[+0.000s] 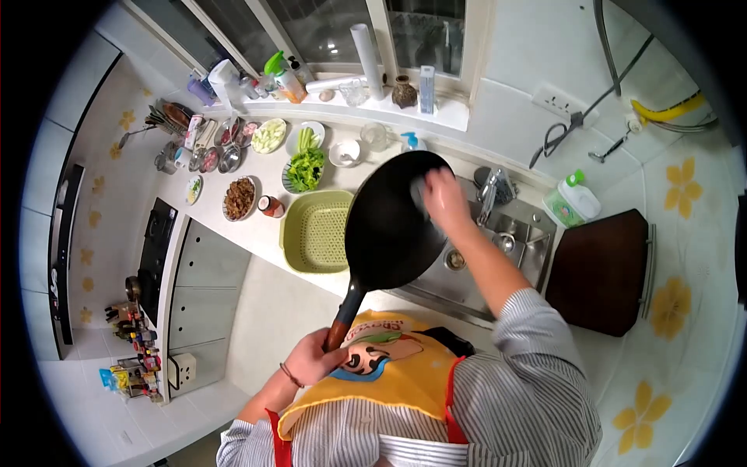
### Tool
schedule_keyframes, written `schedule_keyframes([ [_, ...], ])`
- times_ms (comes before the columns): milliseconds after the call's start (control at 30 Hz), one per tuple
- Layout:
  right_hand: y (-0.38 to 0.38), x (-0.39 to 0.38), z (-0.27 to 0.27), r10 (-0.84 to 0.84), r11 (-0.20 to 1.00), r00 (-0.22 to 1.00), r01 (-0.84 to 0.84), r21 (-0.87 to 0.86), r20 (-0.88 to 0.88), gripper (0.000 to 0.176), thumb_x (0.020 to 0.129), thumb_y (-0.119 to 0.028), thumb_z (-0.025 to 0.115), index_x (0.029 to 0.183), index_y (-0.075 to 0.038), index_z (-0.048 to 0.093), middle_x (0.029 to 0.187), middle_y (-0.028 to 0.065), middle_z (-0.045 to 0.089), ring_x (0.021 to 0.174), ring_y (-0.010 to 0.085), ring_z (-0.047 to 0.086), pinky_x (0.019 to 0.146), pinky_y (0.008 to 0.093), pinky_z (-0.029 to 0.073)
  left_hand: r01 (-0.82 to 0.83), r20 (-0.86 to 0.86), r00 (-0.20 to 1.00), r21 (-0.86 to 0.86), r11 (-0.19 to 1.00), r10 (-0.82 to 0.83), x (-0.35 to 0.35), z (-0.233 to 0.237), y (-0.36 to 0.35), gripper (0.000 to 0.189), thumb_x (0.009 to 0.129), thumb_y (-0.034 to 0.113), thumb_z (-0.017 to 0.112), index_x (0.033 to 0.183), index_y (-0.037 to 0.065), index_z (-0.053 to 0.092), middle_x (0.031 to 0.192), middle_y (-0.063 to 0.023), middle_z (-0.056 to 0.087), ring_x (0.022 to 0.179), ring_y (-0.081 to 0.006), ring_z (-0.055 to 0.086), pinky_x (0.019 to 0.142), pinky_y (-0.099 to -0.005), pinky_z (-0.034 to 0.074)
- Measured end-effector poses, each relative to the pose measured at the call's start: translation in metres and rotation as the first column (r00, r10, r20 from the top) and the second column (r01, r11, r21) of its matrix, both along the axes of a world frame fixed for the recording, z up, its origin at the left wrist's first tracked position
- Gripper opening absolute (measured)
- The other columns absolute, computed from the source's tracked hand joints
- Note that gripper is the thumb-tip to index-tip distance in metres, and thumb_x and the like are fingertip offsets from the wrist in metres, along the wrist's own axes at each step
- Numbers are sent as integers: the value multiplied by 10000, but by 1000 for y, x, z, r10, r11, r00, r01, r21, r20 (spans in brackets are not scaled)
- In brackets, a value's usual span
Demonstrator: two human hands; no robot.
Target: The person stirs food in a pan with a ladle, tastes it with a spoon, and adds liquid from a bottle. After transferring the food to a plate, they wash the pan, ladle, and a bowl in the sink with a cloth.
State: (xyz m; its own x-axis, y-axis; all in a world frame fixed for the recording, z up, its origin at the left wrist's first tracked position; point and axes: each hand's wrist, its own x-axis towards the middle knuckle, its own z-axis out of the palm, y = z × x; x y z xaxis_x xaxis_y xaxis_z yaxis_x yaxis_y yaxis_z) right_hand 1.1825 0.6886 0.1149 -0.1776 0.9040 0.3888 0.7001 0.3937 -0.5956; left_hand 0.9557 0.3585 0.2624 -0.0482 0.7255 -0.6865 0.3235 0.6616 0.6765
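Note:
A large black wok (385, 226) is tilted up in front of me, over the counter and the sink's left part. My left hand (313, 356) is closed around the brown end of its handle (340, 330). Inside the wok, near its upper right rim, my right hand (447, 204) is curled in a closed grip. A pale, blurred thing (419, 194) shows beside those fingers; its kind cannot be made out. Left of the wok stands a light green plastic basket (317, 232), partly covered by the wok.
The steel sink (467, 292) with its faucet (489, 191) lies right of the wok. A dark cutting board (597, 268) leans at the far right by a detergent jug (572, 201). Leafy greens (303, 169), a bowl of brown food (239, 198) and a jar (270, 206) stand left.

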Motion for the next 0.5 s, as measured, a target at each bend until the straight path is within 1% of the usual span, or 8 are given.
schedule_keyframes([
  [33, 8, -17, 22, 16, 981, 956, 41, 189, -292, 120, 810, -48, 698, 926, -38, 667, 882, 189, 660, 769, 372, 658, 667, 461, 546, 62, -48, 997, -45, 997, -64, 4, 4, 8, 299, 887, 168, 727, 1076, -46, 640, 824, -64, 639, 761, -132, 585, 721, -303, 503],
  [100, -27, -70, 58, 122, 992, 727, -63, 112, -676, 168, 782, -28, 741, 916, -42, 641, 820, 118, 619, 707, 260, 619, 659, 334, 518, 113, -99, 988, -67, 991, -119, 6, -5, 16, 311, 886, 168, 733, 1090, -50, 644, 839, -63, 648, 779, -131, 597, 731, -301, 505],
  [133, -54, -83, 56, 279, 944, 630, -317, 88, -725, 186, 772, -46, 764, 897, -50, 626, 830, 86, 601, 721, 234, 604, 683, 307, 505, 95, -77, 992, -36, 995, -98, -2, -22, 8, 325, 893, 164, 730, 1115, -55, 639, 871, -60, 660, 797, -130, 607, 739, -301, 508],
  [167, -76, -80, 49, 536, 793, 542, -586, 166, -647, 196, 758, -41, 771, 876, -58, 616, 843, 74, 591, 745, 224, 603, 686, 312, 498, 74, -54, 996, -22, 997, -75, -8, -29, -2, 339, 900, 161, 727, 1141, -61, 635, 904, -56, 672, 815, -128, 617, 748, -301, 512],
  [200, -89, -62, 41, 688, 582, 491, -813, 3, -534, 187, 741, -74, 769, 881, -64, 644, 850, 81, 609, 776, 249, 625, 692, 354, 516, 65, -61, 996, -34, 997, -66, -9, -18, -8, 339, 900, 161, 727, 1141, -61, 635, 904, -56, 672, 815, -128, 617, 748, -301, 512],
  [267, -55, -23, -20, 789, 608, 591, -790, 78, -166, 161, 754, -88, 737, 902, -71, 678, 889, 95, 637, 841, 291, 648, 722, 420, 536, -181, 211, 961, -12, 983, 179, -1, 4, -9, 298, 883, 64, 684, 1141, -76, 630, 958, -56, 666, 864, -133, 632, 807, -279, 516],
  [333, -10, -10, -14, 340, 921, 870, -386, 63, 358, 166, 782, -88, 698, 948, -76, 699, 956, 113, 659, 935, 329, 652, 800, 441, 549, -182, 210, 960, -44, 982, 187, -7, -1, -20, 314, 882, 58, 689, 1161, -72, 626, 980, -51, 666, 883, -131, 640, 814, -275, 520],
  [500, -8, -119, 47, 356, 923, 885, -283, 262, -299, 141, 822, -27, 660, 961, -47, 649, 1024, 182, 627, 976, 400, 618, 824, 449, 522, -219, 303, 932, 32, 975, 200, -32, -4, -31, 330, 911, 71, 678, 1212, -46, 606, 991, -62, 678, 862, -116, 637, 773, -273, 522],
])
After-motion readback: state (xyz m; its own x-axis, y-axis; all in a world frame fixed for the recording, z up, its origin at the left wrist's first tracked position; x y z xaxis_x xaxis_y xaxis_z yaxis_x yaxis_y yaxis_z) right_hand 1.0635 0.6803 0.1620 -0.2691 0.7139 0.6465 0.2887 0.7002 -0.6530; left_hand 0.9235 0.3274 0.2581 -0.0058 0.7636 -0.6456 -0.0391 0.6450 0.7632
